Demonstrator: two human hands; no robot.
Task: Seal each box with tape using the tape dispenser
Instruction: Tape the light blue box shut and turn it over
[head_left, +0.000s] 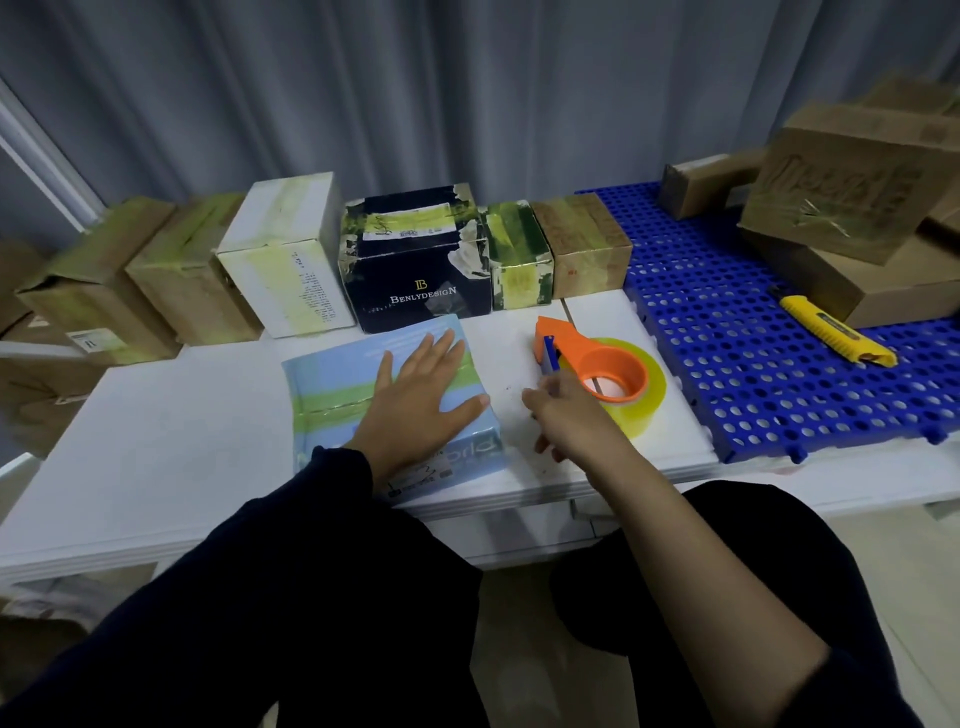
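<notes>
On the white table (156, 415) lay the taped light-blue box (332, 374) and, just beside it, the orange tape dispenser (608, 369), so the left hand (421, 395), flat and spread on the box, ought to press firmly while the right hand (566, 415), grip unclear, reached the dispenser.

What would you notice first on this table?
The bright orange tape dispenser with its yellow roll, in the middle of the white table, right by the right hand. Next, the left hand lying flat on a light blue box, and the blue holey mat to the right.
</notes>
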